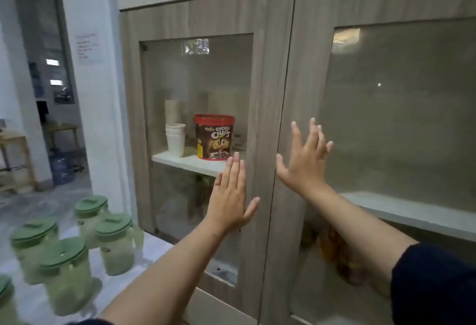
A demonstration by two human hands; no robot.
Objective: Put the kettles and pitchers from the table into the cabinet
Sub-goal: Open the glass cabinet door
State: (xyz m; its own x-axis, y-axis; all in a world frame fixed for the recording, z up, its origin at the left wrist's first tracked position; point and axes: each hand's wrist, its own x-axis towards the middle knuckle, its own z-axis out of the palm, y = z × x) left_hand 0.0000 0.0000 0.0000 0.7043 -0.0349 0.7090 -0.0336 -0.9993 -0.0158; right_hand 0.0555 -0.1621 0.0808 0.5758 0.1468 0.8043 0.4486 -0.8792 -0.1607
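Several pale green pitchers with darker green lids stand on the white table point(154, 250) at the lower left; one point(117, 243) is nearest the cabinet, another point(68, 273) is closer to me. The wooden cabinet fills the view, both glass doors closed: the left door point(260, 79) and the right door point(306, 67). My left hand point(230, 195) lies flat with fingers together against the left door's right edge. My right hand point(305, 159) is spread open at the right door's left edge. Neither hand holds anything.
Behind the left glass, a shelf point(190, 161) carries a stack of white paper cups point(175, 139) and a red-lidded Choco Chips tub point(213, 136). Jars show dimly below. A doorway at the far left shows a water bottle point(60, 167) and wooden furniture.
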